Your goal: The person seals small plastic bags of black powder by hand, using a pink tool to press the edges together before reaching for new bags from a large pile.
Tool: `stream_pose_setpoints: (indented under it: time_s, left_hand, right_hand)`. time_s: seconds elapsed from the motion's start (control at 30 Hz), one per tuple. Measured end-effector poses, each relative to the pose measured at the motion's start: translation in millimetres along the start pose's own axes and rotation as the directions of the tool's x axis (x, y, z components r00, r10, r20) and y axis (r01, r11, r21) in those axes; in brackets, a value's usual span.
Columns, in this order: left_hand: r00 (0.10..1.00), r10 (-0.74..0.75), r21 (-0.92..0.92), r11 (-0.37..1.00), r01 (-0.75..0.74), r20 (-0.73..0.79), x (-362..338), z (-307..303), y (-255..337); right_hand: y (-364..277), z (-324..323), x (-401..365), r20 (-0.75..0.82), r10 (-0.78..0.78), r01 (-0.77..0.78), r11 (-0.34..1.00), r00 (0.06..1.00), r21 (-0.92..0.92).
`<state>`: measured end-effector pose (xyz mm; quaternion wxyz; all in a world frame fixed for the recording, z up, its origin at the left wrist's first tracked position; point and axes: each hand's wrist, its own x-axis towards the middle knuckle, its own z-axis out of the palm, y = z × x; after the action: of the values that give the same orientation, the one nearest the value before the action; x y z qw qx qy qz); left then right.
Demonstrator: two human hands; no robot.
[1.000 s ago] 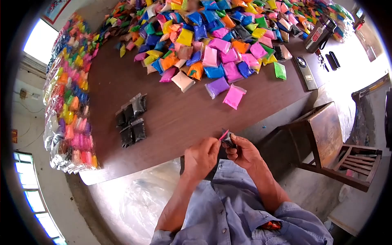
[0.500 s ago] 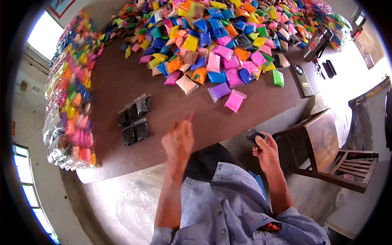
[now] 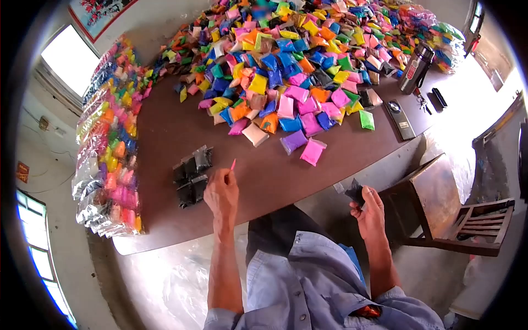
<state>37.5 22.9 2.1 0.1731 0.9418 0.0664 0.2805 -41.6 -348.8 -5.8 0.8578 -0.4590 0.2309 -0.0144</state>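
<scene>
My left hand (image 3: pixel 222 197) is closed over the table near its front edge, with a thin pink stick (image 3: pixel 233 164) poking up from the fingers. What kind of stick it is cannot be made out. Just left of this hand lie several small black packets (image 3: pixel 186 169), grouped close together in clear bags. Off the table's front edge, my right hand (image 3: pixel 370 213) pinches another black packet (image 3: pixel 355 191) between thumb and fingers; the packet is tilted, with its clear end outward.
A big heap of colourful packets (image 3: pixel 286 104) covers the back of the brown table (image 3: pixel 264 176). Stacked bags of packets (image 3: pixel 113 159) line the left edge. A thermos (image 3: pixel 416 69), a grey device (image 3: pixel 400 120) and keys (image 3: pixel 422 102) lie at right, above a wooden chair (image 3: pixel 440 198).
My left hand has moved left, closer to the black packets, still with the pink stick. My right hand keeps the black packet, now turned more outward. The view has shifted slightly.
</scene>
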Motion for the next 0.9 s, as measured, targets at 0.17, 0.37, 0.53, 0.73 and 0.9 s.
stream_pose_setpoints:
  time_s: [0.17,0.37,0.53,0.73,0.9]
  left_hand:
    - [0.984,0.094,-0.097,0.992,-0.079,0.154,-32,28,45]
    - [0.839,0.523,-0.466,0.785,-0.408,0.147,-82,24,151]
    - [0.944,0.287,-0.316,0.921,-0.227,0.159,-78,-2,102]
    - [0.995,-0.079,-0.285,0.957,0.061,-0.054,-69,-59,6]
    - [0.941,-0.243,-0.13,0.968,0.217,-0.237,-72,-96,-94]
  right_hand:
    - [7,5,-7,-0.003,0.021,-0.02,0.999,1.0,0.037]
    - [6,9,-13,0.026,-0.116,0.117,0.993,0.993,-0.025]
    - [4,23,-19,0.209,-0.217,0.241,0.966,0.954,-0.098]
    - [13,50,-20,0.304,-0.196,0.248,0.958,0.933,-0.143]
    - [13,66,-18,0.35,0.024,0.04,0.984,0.937,-0.174]
